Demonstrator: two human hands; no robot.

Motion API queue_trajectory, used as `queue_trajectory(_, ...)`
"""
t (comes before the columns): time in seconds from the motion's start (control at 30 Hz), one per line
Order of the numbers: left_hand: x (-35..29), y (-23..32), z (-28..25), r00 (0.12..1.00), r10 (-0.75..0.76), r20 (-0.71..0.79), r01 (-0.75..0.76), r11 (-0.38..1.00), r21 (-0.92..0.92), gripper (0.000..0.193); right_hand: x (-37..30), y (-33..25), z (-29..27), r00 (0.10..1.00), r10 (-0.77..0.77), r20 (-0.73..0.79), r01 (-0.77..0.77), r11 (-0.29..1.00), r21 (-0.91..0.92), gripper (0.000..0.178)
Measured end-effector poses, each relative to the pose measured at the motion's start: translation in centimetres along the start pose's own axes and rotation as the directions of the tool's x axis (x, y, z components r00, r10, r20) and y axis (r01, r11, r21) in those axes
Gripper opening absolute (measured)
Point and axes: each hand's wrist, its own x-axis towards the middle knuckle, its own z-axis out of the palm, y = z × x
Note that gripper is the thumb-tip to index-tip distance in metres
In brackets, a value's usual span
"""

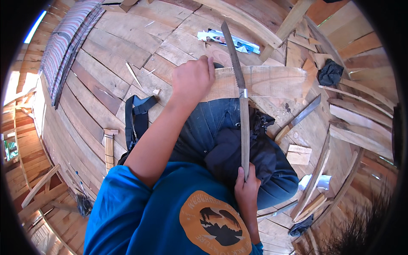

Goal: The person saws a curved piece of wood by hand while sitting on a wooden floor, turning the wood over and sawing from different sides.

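Observation:
A pale wooden board (276,81) lies crosswise over my legs, its right part reaching over the floor. My left hand (193,78) is closed around the board's left end. In my right hand (247,185), low near my shirt, is the end of a handsaw's long wooden handle. The handsaw (244,131) points away from me, and its toothed metal blade crosses above the board just right of my left hand. Whether the teeth touch the wood I cannot tell. A dark cloth (229,151) covers part of my lap beneath the handle.
To the right lie a machete (304,112), a small wood block (298,154), a black plastic bag (330,73) and several loose planks (361,140). A plastic wrapper (229,40) is beyond the board. A black strap (138,114) and a striped mat (70,46) lie left on the plank floor.

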Motion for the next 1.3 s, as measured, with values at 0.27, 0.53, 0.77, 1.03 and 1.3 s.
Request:
queue_trajectory(0.27,0.7,-0.3,-0.7,0.999,0.032,0.010,-0.032,0.999,-0.026,0.040,0.3,0.5,-0.1,0.975,-0.193,-0.108,0.193,0.981,-0.010,0.015)
queue_trajectory(0.53,0.6,-0.6,-0.9,0.997,0.070,-0.034,-0.071,0.996,-0.047,0.037,8.3,-2.0,-1.3,0.975,-0.141,0.171,0.091,0.958,0.273,0.018)
queue_trajectory(0.77,0.8,-0.5,-0.8,0.999,0.048,0.019,-0.047,0.996,-0.070,0.036,13.0,-5.6,-0.3,0.864,-0.485,-0.138,0.492,0.871,0.016,0.012)
queue_trajectory(1.03,1.7,-0.4,-0.4,1.000,-0.006,-0.013,0.004,0.993,-0.116,0.040,6.3,-6.5,-3.3,0.983,-0.185,0.010,0.181,0.971,0.158,0.028)
queue_trajectory(1.3,2.0,-0.4,-0.3,0.998,0.045,-0.038,-0.045,0.999,0.003,0.037,4.7,-4.0,-0.8,0.998,-0.041,0.038,0.034,0.983,0.182,0.020)
